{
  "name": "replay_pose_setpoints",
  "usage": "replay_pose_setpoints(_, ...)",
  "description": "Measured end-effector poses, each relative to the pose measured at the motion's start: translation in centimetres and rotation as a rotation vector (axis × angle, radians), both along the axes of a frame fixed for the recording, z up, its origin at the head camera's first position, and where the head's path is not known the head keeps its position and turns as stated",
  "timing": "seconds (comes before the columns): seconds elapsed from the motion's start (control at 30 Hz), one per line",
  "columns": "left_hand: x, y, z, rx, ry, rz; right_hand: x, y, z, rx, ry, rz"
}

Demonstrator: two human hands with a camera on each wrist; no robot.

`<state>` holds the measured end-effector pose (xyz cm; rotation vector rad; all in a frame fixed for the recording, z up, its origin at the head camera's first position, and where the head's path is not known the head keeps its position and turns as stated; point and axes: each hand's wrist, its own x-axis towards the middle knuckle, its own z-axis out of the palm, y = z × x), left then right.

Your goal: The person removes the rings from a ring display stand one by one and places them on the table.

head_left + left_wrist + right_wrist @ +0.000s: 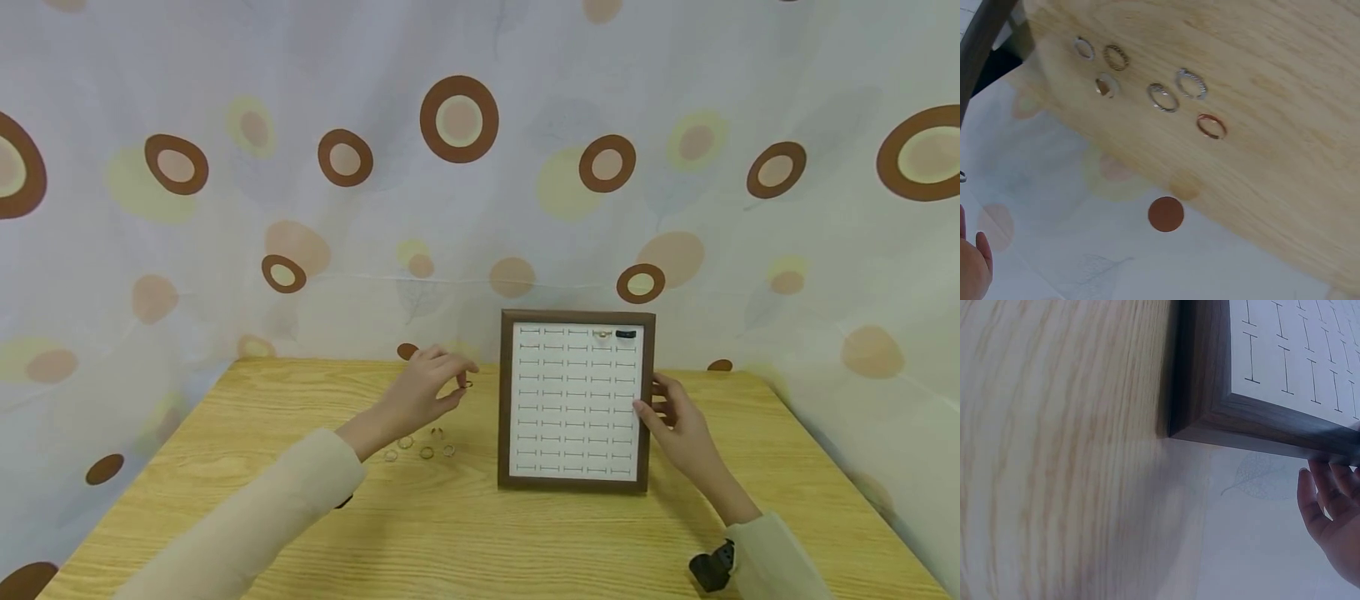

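Note:
My left hand [427,387] pinches a small ring [469,384] between thumb and fingertips, a little left of a ring display board. This board has a brown wooden frame [506,400] and a white panel [576,417] with rows of short slots; it stands upright on the table. In its top row sit a gold-toned ring [602,334] and, to the right, a black ring [626,334]. My right hand [678,425] grips the frame's right edge, thumb in front. Only part of my left hand [972,269] shows in the left wrist view.
Several loose rings lie on the wooden table [420,533] below my left forearm, among them a copper-coloured ring [1211,126] and a silver ring [1191,84]. Behind the table hangs a patterned curtain [480,217] with brown circles.

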<state>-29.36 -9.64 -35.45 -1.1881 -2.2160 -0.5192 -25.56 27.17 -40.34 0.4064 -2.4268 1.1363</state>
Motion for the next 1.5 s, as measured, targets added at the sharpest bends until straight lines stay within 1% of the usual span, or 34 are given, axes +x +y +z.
replay_pose_setpoints(0.2, -0.2, -1.9, -2.7, -0.041, -0.035, 0.081, -0.1, 0.1, -0.1, -0.005, 0.008, 0.009)
replay_pose_setpoints(0.3, -0.2, -2.8, -4.0, -0.052, -0.080, 0.118, -0.2, 0.1, -0.1, -0.009, 0.014, 0.013)
replay_pose_setpoints(0.5, -0.3, -4.2, -6.4, -0.074, -0.197, 0.198, -0.1, 0.2, -0.2, -0.018, 0.015, 0.018)
replay_pose_setpoints(0.57, -0.3, -4.6, -7.2, -0.080, -0.227, 0.231, -0.1, 0.2, -0.1, -0.017, 0.011, 0.016)
replay_pose_setpoints(0.67, -0.5, -5.0, -7.9, -0.077, -0.267, 0.268, 0.0, 0.2, -0.1, -0.017, 0.005, 0.014)
replay_pose_setpoints(0.83, -0.8, -5.5, -8.6, -0.061, -0.306, 0.300, 0.0, 0.2, -0.1, -0.019, 0.003, 0.015)
replay_pose_setpoints(1.03, -1.3, -5.8, -9.0, -0.080, -0.336, 0.329, 0.0, 0.1, -0.1, -0.012, 0.003, 0.006)
replay_pose_setpoints(1.2, -1.5, -5.7, -9.0, -0.092, -0.352, 0.341, 0.1, -0.1, 0.1, -0.003, -0.004, -0.004)
replay_pose_setpoints(1.5, -1.8, -5.6, -8.9, -0.113, -0.411, 0.345, 0.2, -0.1, 0.2, -0.015, 0.005, 0.005)
